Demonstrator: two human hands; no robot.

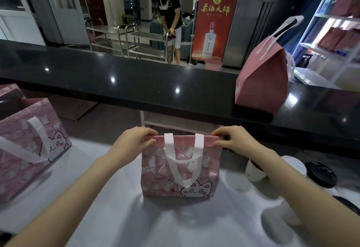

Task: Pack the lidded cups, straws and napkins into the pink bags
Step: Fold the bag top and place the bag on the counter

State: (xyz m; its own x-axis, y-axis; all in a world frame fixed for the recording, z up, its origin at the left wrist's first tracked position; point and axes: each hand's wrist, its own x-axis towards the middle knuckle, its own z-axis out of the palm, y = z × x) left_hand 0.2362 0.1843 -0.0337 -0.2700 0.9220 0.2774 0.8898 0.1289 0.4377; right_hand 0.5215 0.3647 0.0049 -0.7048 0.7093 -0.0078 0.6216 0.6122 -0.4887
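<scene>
A pink bag (167,172) with a cat print and white handles stands upright in the middle of the white table (120,217). My left hand (134,139) pinches the left end of its top edge and my right hand (233,139) pinches the right end, holding the mouth closed. Its contents are hidden. To the right, partly behind my right forearm, stands a white cup (255,171) next to a white lid (294,165) and a black lid (321,173).
A second cat-print pink bag (29,145) stands at the left of the table. On the raised black counter (136,87) at the right sits a closed pink bag (263,79). Behind the counter a person stands by steel trolleys (136,40). Shelves (335,32) at the far right.
</scene>
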